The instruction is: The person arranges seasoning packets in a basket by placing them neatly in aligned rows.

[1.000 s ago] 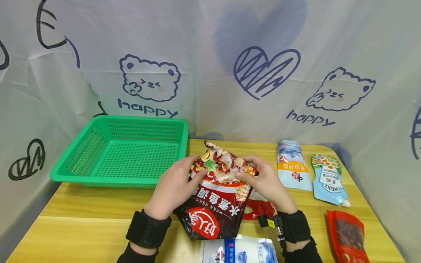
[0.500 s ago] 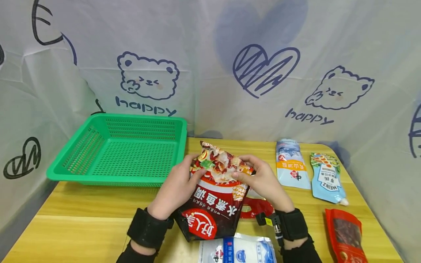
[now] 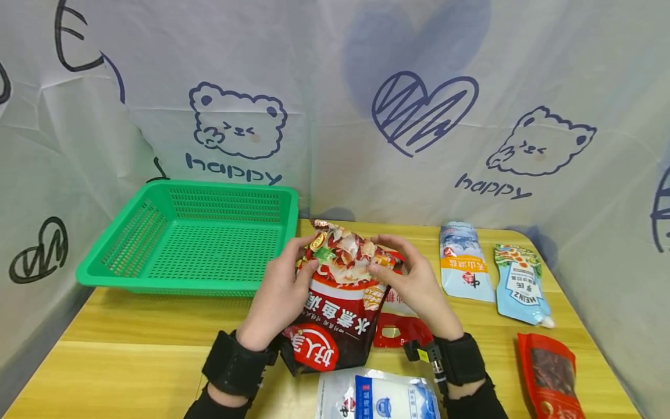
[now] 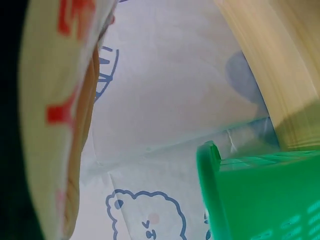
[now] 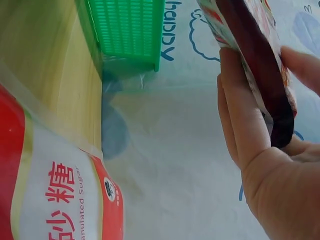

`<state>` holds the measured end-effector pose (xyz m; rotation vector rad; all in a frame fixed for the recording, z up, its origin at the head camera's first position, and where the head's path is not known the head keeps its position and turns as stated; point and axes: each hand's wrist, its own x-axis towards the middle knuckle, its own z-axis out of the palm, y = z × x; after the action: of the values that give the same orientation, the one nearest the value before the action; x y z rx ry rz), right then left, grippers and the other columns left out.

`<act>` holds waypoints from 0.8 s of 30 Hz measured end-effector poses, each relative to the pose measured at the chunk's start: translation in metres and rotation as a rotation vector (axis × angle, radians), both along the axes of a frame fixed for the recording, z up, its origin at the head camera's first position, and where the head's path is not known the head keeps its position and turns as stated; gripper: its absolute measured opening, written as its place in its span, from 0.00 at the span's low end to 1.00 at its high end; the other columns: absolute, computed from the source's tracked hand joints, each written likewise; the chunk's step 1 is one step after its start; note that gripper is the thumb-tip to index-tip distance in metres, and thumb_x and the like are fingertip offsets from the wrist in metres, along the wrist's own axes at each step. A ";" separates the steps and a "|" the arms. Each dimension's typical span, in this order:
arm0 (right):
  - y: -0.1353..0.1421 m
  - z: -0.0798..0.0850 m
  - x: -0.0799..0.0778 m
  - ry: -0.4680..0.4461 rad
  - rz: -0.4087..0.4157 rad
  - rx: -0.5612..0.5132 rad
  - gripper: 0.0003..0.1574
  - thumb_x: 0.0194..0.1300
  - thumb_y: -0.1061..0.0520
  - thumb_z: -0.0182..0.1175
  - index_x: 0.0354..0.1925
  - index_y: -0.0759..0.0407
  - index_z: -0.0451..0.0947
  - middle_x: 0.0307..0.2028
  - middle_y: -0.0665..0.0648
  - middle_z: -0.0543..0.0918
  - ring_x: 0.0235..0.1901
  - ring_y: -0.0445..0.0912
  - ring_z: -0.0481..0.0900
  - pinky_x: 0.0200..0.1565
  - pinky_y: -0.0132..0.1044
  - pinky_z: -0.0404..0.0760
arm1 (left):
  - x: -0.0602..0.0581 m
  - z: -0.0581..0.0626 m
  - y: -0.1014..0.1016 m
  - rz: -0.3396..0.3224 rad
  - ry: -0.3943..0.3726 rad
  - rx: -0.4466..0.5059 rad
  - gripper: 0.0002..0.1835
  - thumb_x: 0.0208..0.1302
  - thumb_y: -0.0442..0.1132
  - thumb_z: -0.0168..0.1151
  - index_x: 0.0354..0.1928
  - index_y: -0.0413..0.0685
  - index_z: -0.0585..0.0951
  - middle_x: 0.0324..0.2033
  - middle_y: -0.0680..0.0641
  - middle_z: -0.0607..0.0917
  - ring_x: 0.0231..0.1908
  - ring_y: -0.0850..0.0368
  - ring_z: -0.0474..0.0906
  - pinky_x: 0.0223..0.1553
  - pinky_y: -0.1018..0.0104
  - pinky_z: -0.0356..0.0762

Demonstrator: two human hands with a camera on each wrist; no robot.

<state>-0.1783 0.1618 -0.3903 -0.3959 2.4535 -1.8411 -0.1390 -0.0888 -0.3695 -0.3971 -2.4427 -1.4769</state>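
Both hands hold a dark red and black seasoning packet (image 3: 335,297) above the table, its printed front facing up and its far corner crumpled. The left hand (image 3: 283,291) grips the packet's left edge with the thumb on the front. Opposite it, the right hand (image 3: 413,285) pinches the right edge, thumb on top and fingers behind, as the right wrist view also shows. Partly under the packet lies a red and white granulated sugar bag (image 3: 400,329). Close to the person is a white and blue salt bag (image 3: 384,398). The left fingers behind the packet are mostly hidden.
A green plastic basket (image 3: 188,285) stands at the table's back left. To the right lie a blue and orange salt packet (image 3: 467,262), a light blue Heinz pouch (image 3: 523,285) with a spout, and a red bag with a clear window (image 3: 552,372). A printed cloth (image 3: 335,116) hangs behind.
The packet has shifted slightly away from the person and left, showing more of the sugar bag and salt bag. Both hands keep their hold and move with it.
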 end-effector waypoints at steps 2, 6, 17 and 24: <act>-0.001 0.000 0.000 -0.005 0.004 -0.071 0.42 0.71 0.57 0.69 0.76 0.55 0.63 0.73 0.56 0.71 0.59 0.56 0.80 0.50 0.39 0.86 | 0.001 0.002 -0.001 0.024 0.022 0.020 0.24 0.76 0.29 0.57 0.71 0.36 0.69 0.54 0.34 0.85 0.46 0.47 0.86 0.40 0.56 0.85; -0.005 0.000 0.000 -0.067 0.008 -0.150 0.49 0.73 0.59 0.66 0.82 0.54 0.52 0.78 0.61 0.61 0.54 0.57 0.85 0.47 0.40 0.88 | 0.002 0.005 -0.002 0.081 0.051 0.053 0.24 0.77 0.28 0.56 0.71 0.35 0.68 0.59 0.33 0.83 0.21 0.57 0.75 0.24 0.66 0.74; -0.016 -0.004 0.005 -0.172 0.109 -0.050 0.51 0.74 0.53 0.66 0.82 0.57 0.49 0.73 0.68 0.69 0.60 0.61 0.82 0.56 0.48 0.85 | 0.003 0.008 -0.003 0.111 0.023 0.215 0.25 0.78 0.26 0.50 0.73 0.35 0.63 0.65 0.32 0.78 0.13 0.63 0.57 0.16 0.69 0.61; -0.018 -0.006 0.004 -0.104 0.082 -0.009 0.41 0.74 0.59 0.65 0.77 0.63 0.60 0.65 0.69 0.79 0.55 0.59 0.85 0.53 0.46 0.86 | 0.001 0.007 -0.003 0.081 -0.057 0.269 0.25 0.79 0.26 0.48 0.74 0.35 0.61 0.65 0.32 0.76 0.18 0.61 0.63 0.21 0.70 0.65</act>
<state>-0.1743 0.1439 -0.3968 -0.3847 2.3259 -1.7939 -0.1380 -0.0914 -0.3627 -0.2003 -2.2290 -1.7715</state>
